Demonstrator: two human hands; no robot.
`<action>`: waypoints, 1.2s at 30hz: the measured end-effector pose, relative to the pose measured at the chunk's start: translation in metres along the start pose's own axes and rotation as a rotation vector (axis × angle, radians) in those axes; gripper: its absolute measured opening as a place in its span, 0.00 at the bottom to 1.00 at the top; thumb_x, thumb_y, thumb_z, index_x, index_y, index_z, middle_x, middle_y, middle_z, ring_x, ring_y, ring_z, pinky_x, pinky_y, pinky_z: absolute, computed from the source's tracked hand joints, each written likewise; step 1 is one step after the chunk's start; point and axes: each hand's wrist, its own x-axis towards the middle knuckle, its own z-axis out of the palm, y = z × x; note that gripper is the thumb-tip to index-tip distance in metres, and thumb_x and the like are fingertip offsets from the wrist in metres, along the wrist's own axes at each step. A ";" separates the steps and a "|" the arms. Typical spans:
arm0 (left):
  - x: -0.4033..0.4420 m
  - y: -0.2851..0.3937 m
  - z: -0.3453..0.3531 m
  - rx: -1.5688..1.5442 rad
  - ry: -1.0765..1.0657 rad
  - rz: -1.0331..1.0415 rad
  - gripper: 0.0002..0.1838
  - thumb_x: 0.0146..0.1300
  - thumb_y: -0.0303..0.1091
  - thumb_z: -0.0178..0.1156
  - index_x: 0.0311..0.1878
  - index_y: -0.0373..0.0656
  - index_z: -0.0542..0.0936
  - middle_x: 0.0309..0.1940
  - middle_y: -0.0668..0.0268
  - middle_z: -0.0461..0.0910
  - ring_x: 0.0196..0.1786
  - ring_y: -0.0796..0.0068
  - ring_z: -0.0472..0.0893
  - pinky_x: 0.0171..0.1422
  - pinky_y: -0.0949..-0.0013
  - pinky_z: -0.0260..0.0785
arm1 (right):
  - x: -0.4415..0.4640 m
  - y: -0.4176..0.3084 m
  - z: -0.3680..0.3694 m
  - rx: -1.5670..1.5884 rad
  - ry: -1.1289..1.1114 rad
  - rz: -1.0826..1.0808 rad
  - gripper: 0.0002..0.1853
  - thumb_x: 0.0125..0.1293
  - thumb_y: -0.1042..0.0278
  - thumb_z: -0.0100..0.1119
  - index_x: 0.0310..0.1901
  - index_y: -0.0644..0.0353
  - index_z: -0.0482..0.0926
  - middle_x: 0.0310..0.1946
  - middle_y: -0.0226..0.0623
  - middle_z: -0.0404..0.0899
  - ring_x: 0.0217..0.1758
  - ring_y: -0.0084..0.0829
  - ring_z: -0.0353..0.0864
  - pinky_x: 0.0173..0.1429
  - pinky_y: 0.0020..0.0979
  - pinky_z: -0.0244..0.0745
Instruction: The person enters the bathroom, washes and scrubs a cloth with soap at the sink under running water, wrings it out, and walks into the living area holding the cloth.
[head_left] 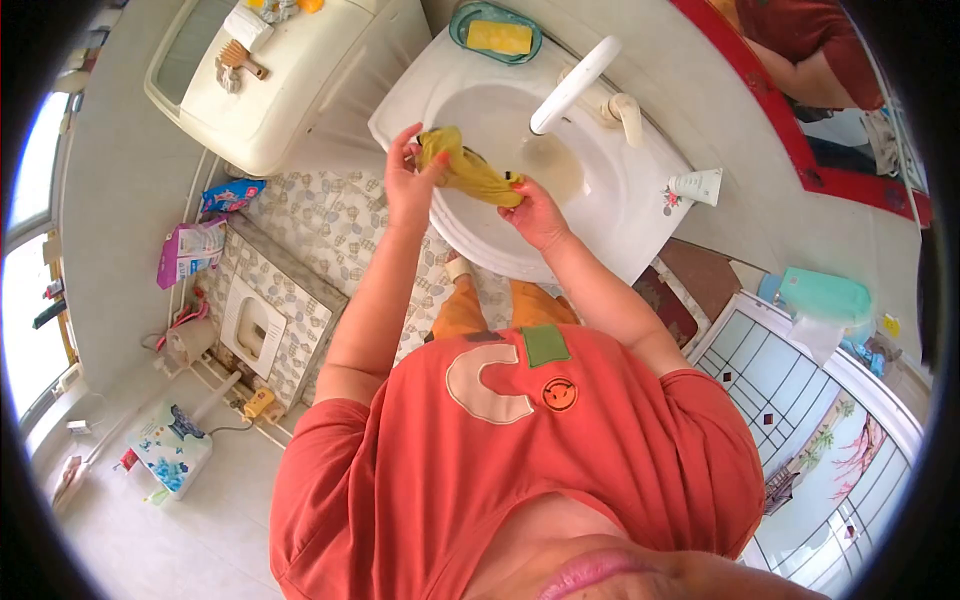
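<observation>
A mustard-yellow cloth point(468, 170) with small dark patches near both ends is stretched between my hands over the near part of the white washbasin point(625, 240). My left hand point(408, 172) pinches its left end, thumb towards me. At the lower right end, the fingers of my right hand point(535, 212) are closed on the fabric. Whether it is a garment or a plain rag I cannot tell. Beyond the cloth, a little cloudy water point(560, 165) lies in the bowl, below the white faucet point(577, 85).
A yellow soap bar point(499, 38) rests in a teal dish on the basin's back corner. A white tube point(697, 186) stands at the right rim. Left of the basin is a washing machine point(290, 90) with a brush point(240, 58) on top. A squat toilet point(252, 330) lies lower left.
</observation>
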 end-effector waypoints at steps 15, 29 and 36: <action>-0.006 0.030 0.007 -0.326 -0.147 -0.215 0.21 0.64 0.18 0.55 0.59 0.45 0.72 0.42 0.73 0.74 0.47 0.76 0.78 0.47 0.67 0.76 | 0.022 0.013 0.020 0.680 -0.295 0.159 0.20 0.72 0.59 0.45 0.61 0.57 0.67 0.61 0.40 0.70 0.65 0.36 0.69 0.70 0.37 0.66; 0.004 0.020 0.002 0.642 -0.379 0.241 0.13 0.64 0.21 0.55 0.51 0.43 0.76 0.35 0.72 0.73 0.39 0.79 0.78 0.39 0.75 0.74 | 0.032 -0.035 0.040 0.555 -0.223 -0.122 0.27 0.72 0.44 0.38 0.63 0.53 0.65 0.63 0.37 0.68 0.67 0.42 0.66 0.71 0.47 0.60; 0.100 0.051 0.064 1.051 -0.259 0.579 0.09 0.62 0.25 0.54 0.45 0.41 0.78 0.46 0.57 0.76 0.44 0.61 0.80 0.46 0.61 0.73 | 0.023 -0.005 0.016 0.588 -0.302 0.044 0.30 0.70 0.41 0.34 0.66 0.50 0.64 0.65 0.39 0.66 0.68 0.43 0.65 0.67 0.54 0.63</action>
